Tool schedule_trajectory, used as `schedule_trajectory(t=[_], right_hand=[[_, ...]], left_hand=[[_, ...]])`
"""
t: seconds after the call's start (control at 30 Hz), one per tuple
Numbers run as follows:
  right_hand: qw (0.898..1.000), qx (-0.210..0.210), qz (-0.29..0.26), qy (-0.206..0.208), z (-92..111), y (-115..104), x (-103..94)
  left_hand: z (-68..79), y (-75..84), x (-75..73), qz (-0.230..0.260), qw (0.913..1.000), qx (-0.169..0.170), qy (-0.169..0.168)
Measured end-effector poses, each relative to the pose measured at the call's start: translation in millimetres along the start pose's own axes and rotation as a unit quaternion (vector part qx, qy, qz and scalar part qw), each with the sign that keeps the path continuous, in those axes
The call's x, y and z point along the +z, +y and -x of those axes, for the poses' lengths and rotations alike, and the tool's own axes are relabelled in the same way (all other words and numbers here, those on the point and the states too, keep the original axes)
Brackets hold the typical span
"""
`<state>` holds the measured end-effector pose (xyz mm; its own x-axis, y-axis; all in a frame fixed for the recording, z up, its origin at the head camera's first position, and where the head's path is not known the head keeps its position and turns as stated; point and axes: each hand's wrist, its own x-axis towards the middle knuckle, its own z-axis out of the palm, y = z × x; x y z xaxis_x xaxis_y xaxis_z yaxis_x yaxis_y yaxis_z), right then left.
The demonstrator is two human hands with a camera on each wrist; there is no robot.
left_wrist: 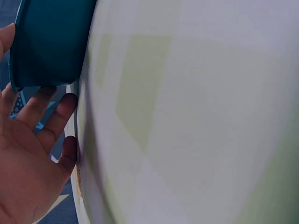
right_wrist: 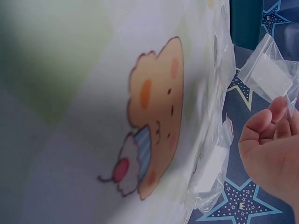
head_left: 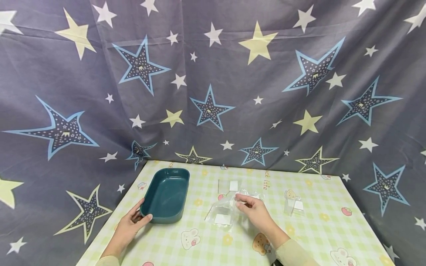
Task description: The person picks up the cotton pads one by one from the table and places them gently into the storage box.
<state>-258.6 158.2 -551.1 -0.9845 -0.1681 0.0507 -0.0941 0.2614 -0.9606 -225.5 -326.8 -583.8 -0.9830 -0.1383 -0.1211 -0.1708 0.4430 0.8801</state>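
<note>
- We see a green-checked table (head_left: 169, 255).
- On its left, our teal dish (head_left: 166, 195).
- Mid-table, a clear packet (head_left: 234, 186); farther right, a second packet (head_left: 298, 205).

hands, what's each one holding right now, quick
Left hand: holding the teal dish by its near-left corner.
Right hand: pinching a clear plastic bag.

The place looks like a small curtained-off nook, the wider room impossible to tell, since creased dark grey-purple fabric (head_left: 213, 66) printed with white, yellow and blue-edged stars (head_left: 257, 43) hangs behind and on both sides of a counter (head_left: 206, 255) dressed in pale green-and-white checked covering (head_left: 316, 231) with cartoon animals (head_left: 190, 239).
</note>
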Motion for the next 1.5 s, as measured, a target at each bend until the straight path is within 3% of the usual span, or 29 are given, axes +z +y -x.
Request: schedule_trajectory(t=[0.27,0.63,0.93,1.5], right_hand=[[0.999,0.001,-0.030,0.012,-4.7,-2.9,5.1],[0.998,-0.003,-0.069,-0.010,-12.7,-16.9,17.8],[0.997,-0.023,-0.066,-0.030,-21.1,-29.1,31.4],[0.993,-0.057,-0.064,-0.083,-42.1,-56.0,79.6]], left_hand=[[2.4,0.7,0.5,0.004,0.9999,-0.014,-0.001],[3.8,0.8,0.2,0.010,0.9998,-0.013,-0.010],[2.5,1.4,0.0,0.011,0.9998,-0.014,-0.011],[3.6,3.4,0.7,0.007,1.0000,-0.006,0.001]])
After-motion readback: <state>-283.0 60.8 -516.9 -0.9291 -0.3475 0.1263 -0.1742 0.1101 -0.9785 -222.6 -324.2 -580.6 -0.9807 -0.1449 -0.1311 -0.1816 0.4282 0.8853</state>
